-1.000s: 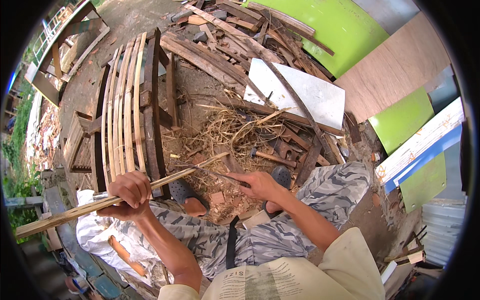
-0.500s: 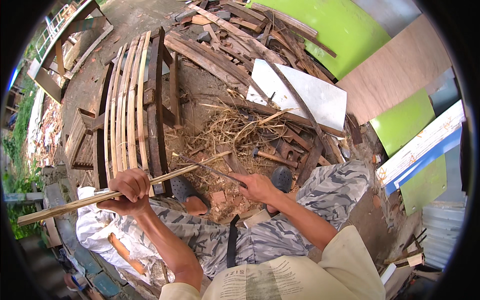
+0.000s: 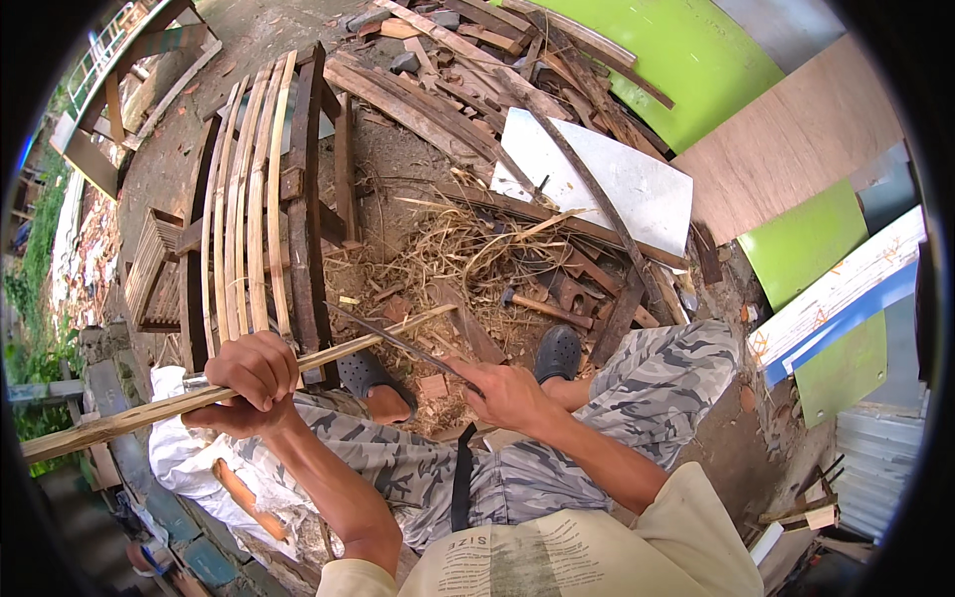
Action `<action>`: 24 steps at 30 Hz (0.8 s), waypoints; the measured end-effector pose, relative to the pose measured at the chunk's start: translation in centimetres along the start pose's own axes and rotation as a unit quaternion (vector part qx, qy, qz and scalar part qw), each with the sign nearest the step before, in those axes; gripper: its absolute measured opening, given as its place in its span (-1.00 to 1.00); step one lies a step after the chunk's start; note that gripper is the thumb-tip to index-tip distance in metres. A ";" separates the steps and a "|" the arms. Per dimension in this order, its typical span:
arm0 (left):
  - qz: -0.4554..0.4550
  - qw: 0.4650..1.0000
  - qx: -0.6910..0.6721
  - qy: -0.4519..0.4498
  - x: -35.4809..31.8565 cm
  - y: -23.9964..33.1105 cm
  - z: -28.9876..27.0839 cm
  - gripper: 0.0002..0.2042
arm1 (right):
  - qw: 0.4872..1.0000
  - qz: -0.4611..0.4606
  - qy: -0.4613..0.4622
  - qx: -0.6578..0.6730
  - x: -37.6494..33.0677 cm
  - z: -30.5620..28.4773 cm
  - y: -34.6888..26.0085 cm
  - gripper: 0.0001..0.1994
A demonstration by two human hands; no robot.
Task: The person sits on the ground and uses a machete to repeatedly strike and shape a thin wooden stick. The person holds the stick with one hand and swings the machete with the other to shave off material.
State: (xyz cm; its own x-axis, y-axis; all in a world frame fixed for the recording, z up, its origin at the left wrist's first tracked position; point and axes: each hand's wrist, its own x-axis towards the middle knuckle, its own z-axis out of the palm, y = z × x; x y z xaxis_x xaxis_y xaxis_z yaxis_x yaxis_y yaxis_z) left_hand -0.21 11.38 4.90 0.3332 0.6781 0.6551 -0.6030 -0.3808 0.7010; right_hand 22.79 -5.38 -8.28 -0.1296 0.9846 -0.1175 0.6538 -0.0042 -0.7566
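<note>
Since the earlier frame, both hands stay closed on their tools and the blade sits a little further along the strip. One long bamboo strip [image 3: 199, 398] lies across the lap, and the left hand [image 3: 249, 383] is wrapped fully around it. One dark knife [image 3: 398, 343] is gripped tight in the right hand [image 3: 507, 393], its blade resting on the strip's far end. Two dark clogs [image 3: 559, 350] rest by the shavings; one hammer [image 3: 542, 306] lies beyond them
</note>
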 end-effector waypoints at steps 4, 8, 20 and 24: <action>-0.012 1.000 -0.012 -0.009 0.6 -0.3 -0.3 -0.29 | 1.000 0.021 -0.017 0.003 0.8 0.4 1.4 -0.48; -0.016 0.999 -0.028 -0.018 0.9 -0.5 -0.5 -0.29 | 0.979 0.120 -0.143 -0.083 2.5 -1.2 4.7 -0.48; -0.012 0.999 -0.046 -0.016 1.2 -0.5 -0.9 -0.31 | 0.999 -0.021 -0.029 -0.005 3.3 1.3 5.5 -0.46; -0.006 0.999 -0.049 -0.016 1.5 -0.9 -0.6 -0.32 | 0.998 -0.025 -0.012 0.052 3.3 2.3 5.3 -0.46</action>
State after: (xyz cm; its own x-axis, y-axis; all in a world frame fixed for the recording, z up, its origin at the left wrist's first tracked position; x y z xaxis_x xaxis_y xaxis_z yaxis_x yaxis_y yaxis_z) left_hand 0.36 13.12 5.08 0.3633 0.6605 0.6571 -0.6668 -0.3083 0.6785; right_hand 24.14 -2.50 -14.15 -0.1781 0.9797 -0.0920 0.5650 0.0252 -0.8247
